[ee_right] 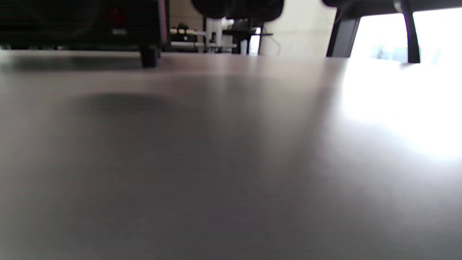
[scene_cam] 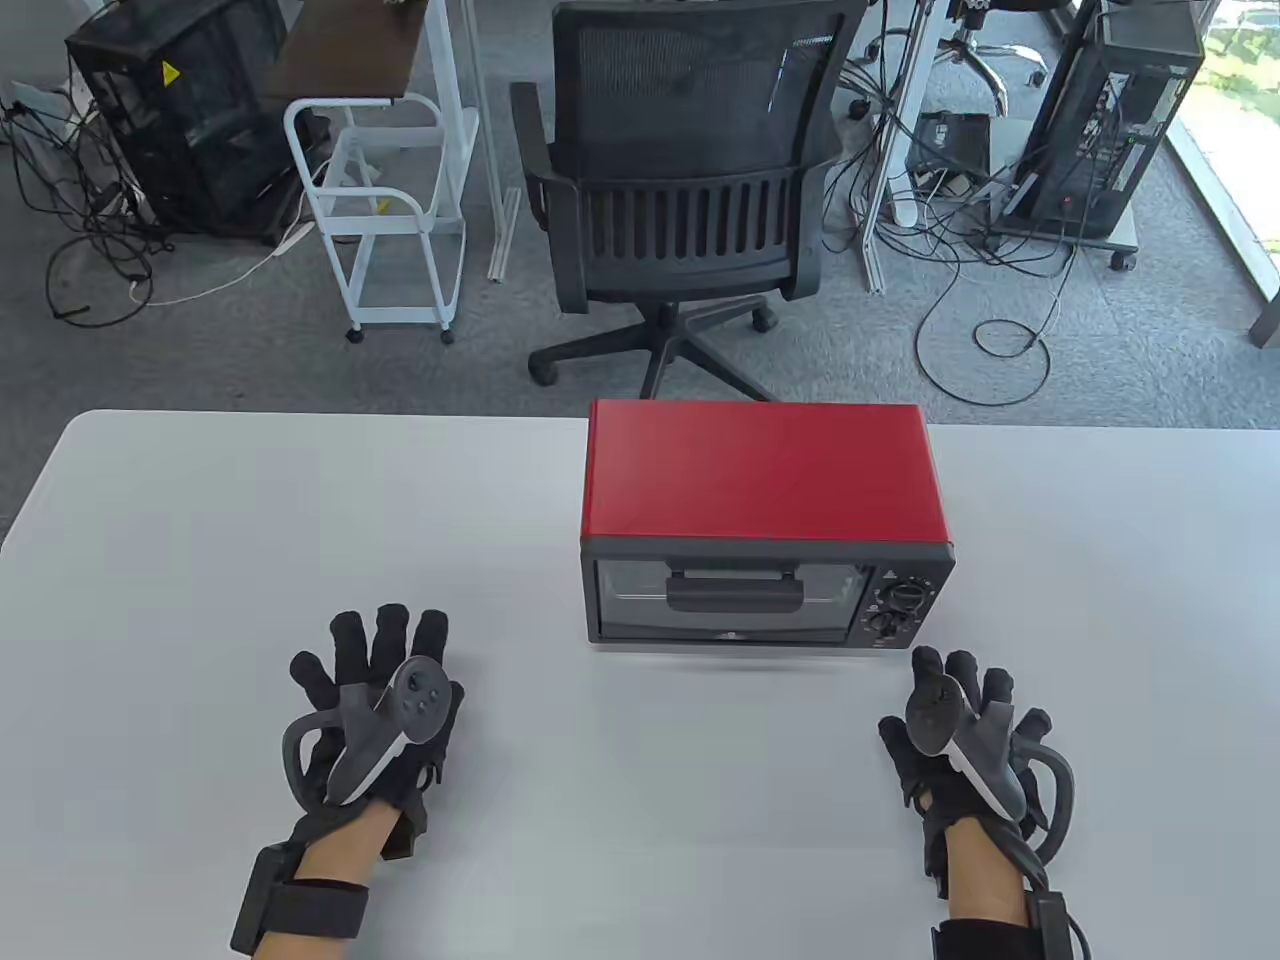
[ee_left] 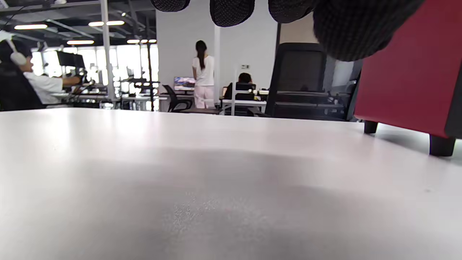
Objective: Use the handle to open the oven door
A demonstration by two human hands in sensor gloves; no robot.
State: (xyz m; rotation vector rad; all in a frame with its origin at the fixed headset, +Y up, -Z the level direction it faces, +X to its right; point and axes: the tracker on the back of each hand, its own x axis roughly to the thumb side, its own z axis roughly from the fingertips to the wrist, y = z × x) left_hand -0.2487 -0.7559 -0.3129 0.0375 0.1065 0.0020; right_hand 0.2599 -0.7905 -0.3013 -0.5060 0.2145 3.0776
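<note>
1. Table view: the left hand [scene_cam: 375, 715] lies flat on the white table [scene_cam: 200, 560], fingers spread and holding nothing. The right hand [scene_cam: 965, 735] also rests there, fingers loosely extended and empty. The red metal toaster oven [scene_cam: 765, 520] stands ahead of both hands, nearer the right one; its glass door [scene_cam: 730, 600] is closed, the black bar handle [scene_cam: 735, 590] untouched. Trackers hide both hands' backs.
2. Left wrist view: black fingertips [ee_left: 231, 11] hang in, cut off above; the oven's red side [ee_left: 408, 76] shows ahead-right.
3. Right wrist view: blurred; only an oven foot [ee_right: 148, 57] is clear.
</note>
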